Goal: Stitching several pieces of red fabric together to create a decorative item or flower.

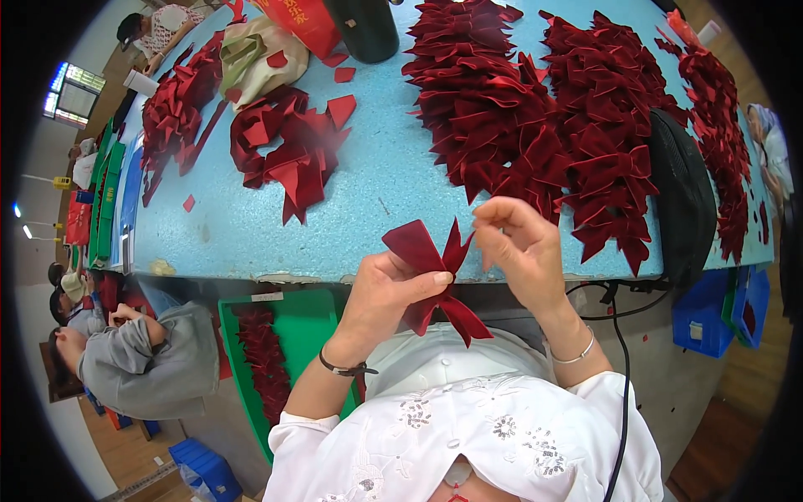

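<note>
My left hand (386, 293) pinches a dark red velvet bow (411, 243) at its middle, thumb on top. The bow's loops and tails fan out above and below the thumb, over the near edge of the blue table. Just to the right of the bow, my right hand (529, 259) is raised with thumb and fingers bent together near its upper right tip. Whatever those fingers hold, if anything, is too small to make out.
Several rows of finished bows (485, 92) cover the table's far right, beside a black bag (682, 192). Loose red pieces (288, 142) lie left, near a dark bottle (364, 29). A green bin (318, 322) with bows stands below the edge. A grey-clad person (159, 360) sits left.
</note>
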Motion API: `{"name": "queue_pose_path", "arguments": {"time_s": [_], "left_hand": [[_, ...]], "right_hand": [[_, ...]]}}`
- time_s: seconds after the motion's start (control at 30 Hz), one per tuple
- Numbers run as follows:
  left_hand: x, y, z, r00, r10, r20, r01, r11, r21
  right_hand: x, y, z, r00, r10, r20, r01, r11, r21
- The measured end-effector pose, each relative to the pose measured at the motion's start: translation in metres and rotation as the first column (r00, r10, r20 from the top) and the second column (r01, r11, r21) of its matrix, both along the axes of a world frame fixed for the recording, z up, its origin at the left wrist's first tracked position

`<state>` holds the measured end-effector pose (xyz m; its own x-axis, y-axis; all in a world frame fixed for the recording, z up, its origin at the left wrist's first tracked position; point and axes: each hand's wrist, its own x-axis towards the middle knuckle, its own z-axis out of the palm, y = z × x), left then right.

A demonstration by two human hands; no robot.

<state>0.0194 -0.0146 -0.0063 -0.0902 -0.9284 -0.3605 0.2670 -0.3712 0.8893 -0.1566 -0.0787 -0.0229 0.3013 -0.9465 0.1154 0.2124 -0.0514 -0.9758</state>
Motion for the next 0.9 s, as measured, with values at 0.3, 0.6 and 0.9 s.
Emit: {"name": "queue_pose_path", "arguments": {"time_s": [0.3,0.6,0.9], "left_hand": [[0.001,0.005,0.003,0.999,-0.047,0.000,0.047,0.997,-0.067],[0.009,-0.001,0.004,0.991,-0.121,0.055,0.120,0.992,0.029],[0.001,-0.002,0.002,0.962,0.272,-0.007,-0.269,0.944,-0.189]], "right_hand": [[0.004,0.005,0.001,0.964,0.183,-0.193,-0.222,0.954,-0.203],[0.019,0.001,0.005,0.996,0.065,-0.054,-0.067,0.997,-0.039],[0.005,0.018,0.009,0.962,0.229,-0.149,-0.232,0.973,-0.007]]}}
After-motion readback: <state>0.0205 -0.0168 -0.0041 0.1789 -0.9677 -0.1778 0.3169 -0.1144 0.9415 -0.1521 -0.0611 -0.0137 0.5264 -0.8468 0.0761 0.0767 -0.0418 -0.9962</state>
